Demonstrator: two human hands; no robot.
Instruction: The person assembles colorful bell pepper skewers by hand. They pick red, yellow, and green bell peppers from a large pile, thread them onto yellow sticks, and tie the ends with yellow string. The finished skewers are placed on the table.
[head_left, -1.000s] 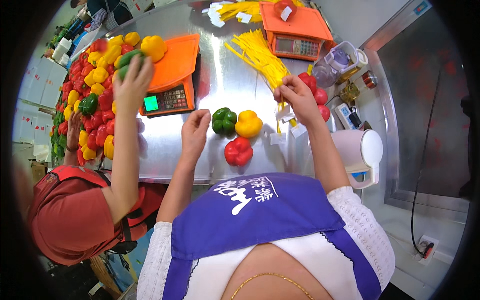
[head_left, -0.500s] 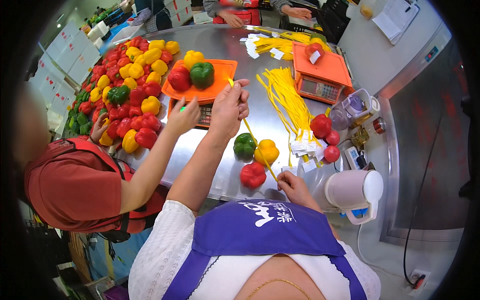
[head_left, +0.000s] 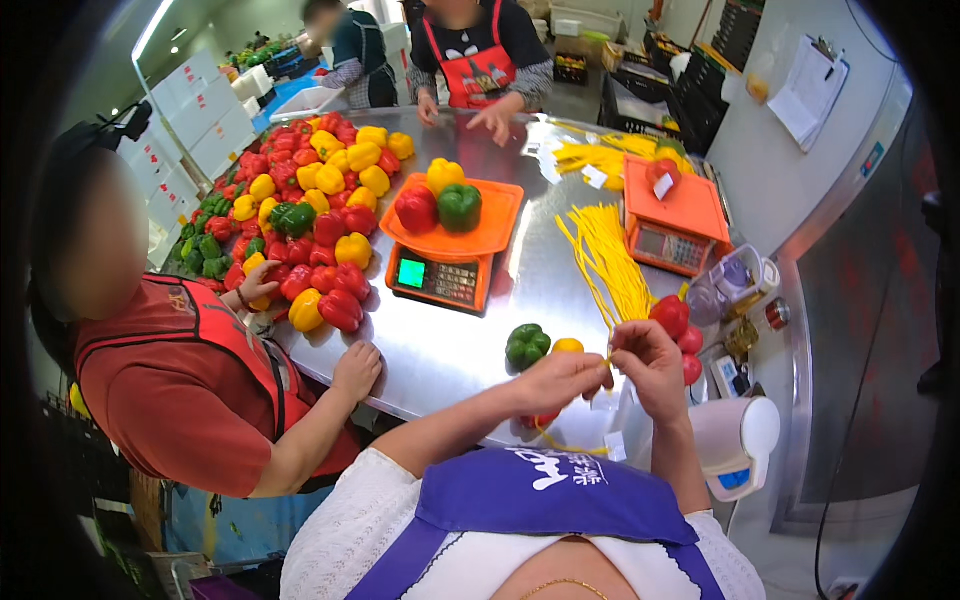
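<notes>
My left hand and my right hand meet over the near right part of the table, fingers pinched together on one end of a yellow net bag gathered into a thin strand. Its loose length hangs below my hands, near a white tag. Under and behind my left hand are a green bell pepper, a yellow bell pepper and a red bell pepper, the last two partly hidden. Just beyond lies a bundle of yellow net bags.
An orange scale carries three bell peppers on its tray; a second scale stands back right. Peppers are heaped at left beside a co-worker. Another person stands across the table. A pitcher is at my right.
My left hand has come down from beside the scale tray to meet my right hand, which has risen. The co-worker's hand has left the scale for the table edge. The view has shifted.
</notes>
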